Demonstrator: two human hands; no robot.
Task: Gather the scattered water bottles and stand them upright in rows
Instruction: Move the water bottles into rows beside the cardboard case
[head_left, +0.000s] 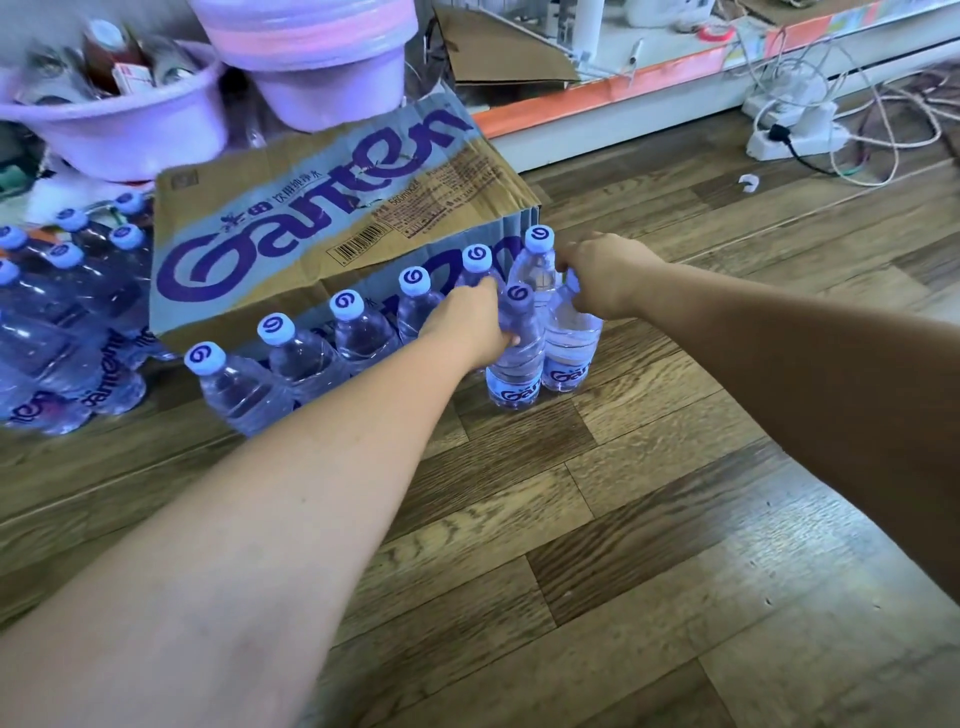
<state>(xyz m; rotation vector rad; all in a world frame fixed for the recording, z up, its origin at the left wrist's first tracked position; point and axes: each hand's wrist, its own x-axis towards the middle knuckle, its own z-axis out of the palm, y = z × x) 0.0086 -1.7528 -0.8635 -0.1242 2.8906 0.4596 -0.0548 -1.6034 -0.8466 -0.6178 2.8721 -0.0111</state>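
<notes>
Gripping two upright bottles on the wood floor (623, 519), one in each hand, hands close together but apart.

With the left hand (467, 325), curled round the shoulder of the left bottle (514, 374), just below its cap; with the right hand (602, 280), closed over the top of the right bottle (569, 348), hiding the cap and probably clasping the neck. Both bottles touching side by side, just in front of the right end of the row of six upright bottles (348, 322) lined along the near face of the cardboard box (322, 208). Far left, a shrink-wrapped pack (67, 322) of bottles; beyond the box, purple basins (119, 124); far right, a power strip (795, 137) with tangled cables.
</notes>
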